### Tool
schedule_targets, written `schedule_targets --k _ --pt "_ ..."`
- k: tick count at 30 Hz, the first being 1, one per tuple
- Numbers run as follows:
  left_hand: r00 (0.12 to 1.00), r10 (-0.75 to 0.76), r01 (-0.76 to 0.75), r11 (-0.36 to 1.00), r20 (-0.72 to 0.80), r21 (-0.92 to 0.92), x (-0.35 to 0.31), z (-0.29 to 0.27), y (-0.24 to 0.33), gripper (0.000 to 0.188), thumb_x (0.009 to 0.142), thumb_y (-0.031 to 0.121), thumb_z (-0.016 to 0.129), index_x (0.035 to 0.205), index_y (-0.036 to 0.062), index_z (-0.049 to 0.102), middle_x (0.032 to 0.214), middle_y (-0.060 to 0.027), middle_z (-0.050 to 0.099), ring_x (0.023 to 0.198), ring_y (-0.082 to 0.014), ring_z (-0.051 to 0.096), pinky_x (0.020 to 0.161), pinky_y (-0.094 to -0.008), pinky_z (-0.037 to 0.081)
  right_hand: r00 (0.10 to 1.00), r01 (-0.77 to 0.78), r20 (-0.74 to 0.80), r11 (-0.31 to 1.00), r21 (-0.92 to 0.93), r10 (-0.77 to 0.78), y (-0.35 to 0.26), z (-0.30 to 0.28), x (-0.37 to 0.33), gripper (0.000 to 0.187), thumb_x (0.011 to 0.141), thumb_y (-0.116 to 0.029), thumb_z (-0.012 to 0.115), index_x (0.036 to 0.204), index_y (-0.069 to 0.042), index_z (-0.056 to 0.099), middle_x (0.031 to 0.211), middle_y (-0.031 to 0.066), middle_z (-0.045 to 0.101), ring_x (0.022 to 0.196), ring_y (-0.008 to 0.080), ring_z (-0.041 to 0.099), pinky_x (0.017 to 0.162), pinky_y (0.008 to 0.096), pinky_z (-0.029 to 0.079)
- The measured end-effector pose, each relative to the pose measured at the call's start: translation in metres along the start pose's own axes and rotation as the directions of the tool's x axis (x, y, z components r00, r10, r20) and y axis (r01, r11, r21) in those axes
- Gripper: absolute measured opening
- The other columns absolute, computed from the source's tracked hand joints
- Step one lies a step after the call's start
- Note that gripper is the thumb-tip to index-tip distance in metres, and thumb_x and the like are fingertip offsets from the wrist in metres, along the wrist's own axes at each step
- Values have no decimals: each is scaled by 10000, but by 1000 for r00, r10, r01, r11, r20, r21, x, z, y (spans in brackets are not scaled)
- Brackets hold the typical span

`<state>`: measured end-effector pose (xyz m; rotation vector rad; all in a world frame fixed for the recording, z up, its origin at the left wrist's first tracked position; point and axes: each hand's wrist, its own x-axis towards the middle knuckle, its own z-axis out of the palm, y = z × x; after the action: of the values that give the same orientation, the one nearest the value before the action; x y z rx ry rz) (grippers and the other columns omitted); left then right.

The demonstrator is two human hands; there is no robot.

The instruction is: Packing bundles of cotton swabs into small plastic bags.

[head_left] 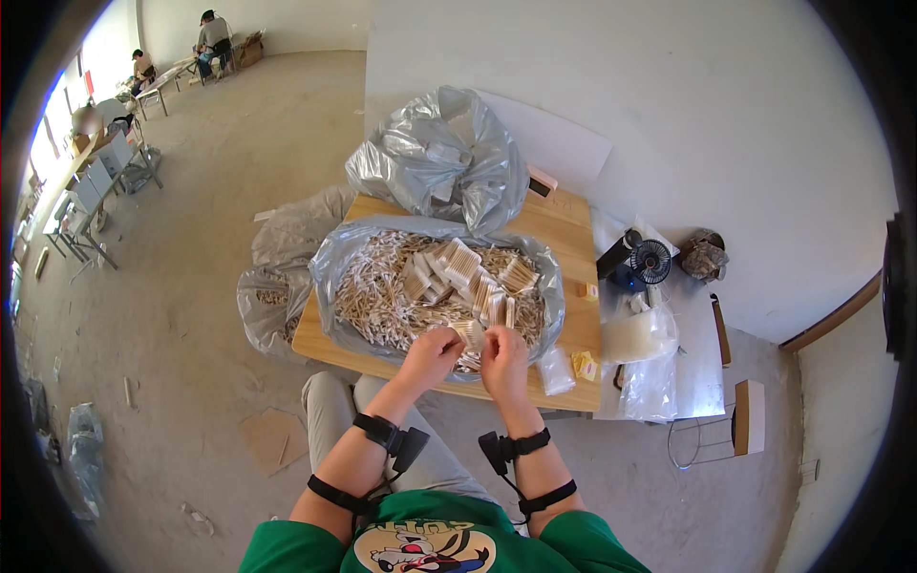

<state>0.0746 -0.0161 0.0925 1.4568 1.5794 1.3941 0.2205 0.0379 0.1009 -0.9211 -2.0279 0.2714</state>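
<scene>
Loose cotton swabs [368, 291] fill a wide container lined with a grey plastic bag [328, 277] on the table in front of me. On top of them, toward the middle and right, lies a heap of small clear packs of cotton swabs [462, 263]. Over the container's near edge, my left hand [432, 357] and my right hand [503, 359] are close together, fingers closed. Between them is one small pack of cotton swabs [468, 332], pinched from both sides. My fingertips partly cover its ends.
Behind the container a big silver plastic bag [430, 162] stands on the wooden table [570, 244]. Small yellow boxes [585, 365] and clear bags [555, 371] lie at right. A side table holds a black fan [650, 261] and plastic film [642, 336]. Several people sit far left.
</scene>
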Motion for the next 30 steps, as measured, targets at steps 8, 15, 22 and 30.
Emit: schedule_targets --k 8,15,22,30 --pt "993 -96 99 993 62 -61 6 7 -4 180 815 164 610 744 4 570 639 -147 555 595 -289 554 540 -354 417 956 -292 117 910 292 269 -17 5 -4 168 760 27 614 891 -10 516 766 125 606 685 240 625 600 323 484" --pt "1000 19 -19 999 10 26 3 8 -6 198 819 155 589 707 1 534 626 -172 543 610 -358 547 537 -395 412 950 -305 174 893 332 260 -22 0 -2 181 754 41 618 882 -11 501 748 93 584 633 177 603 578 276 466" --pt "990 134 -127 985 -52 119 4 8 -6 173 789 108 574 681 -5 500 666 -174 538 646 -360 547 561 -409 420 937 -343 20 904 255 350 -8 3 4 181 756 20 609 903 -9 507 757 139 575 687 241 604 611 342 475" --pt "943 309 -325 934 122 149 3 2 -8 147 756 72 592 677 12 485 638 -129 508 638 -329 522 579 -380 433 948 -302 177 924 235 265 13 15 -6 205 815 54 513 983 -28 597 839 114 619 739 224 611 657 320 475"
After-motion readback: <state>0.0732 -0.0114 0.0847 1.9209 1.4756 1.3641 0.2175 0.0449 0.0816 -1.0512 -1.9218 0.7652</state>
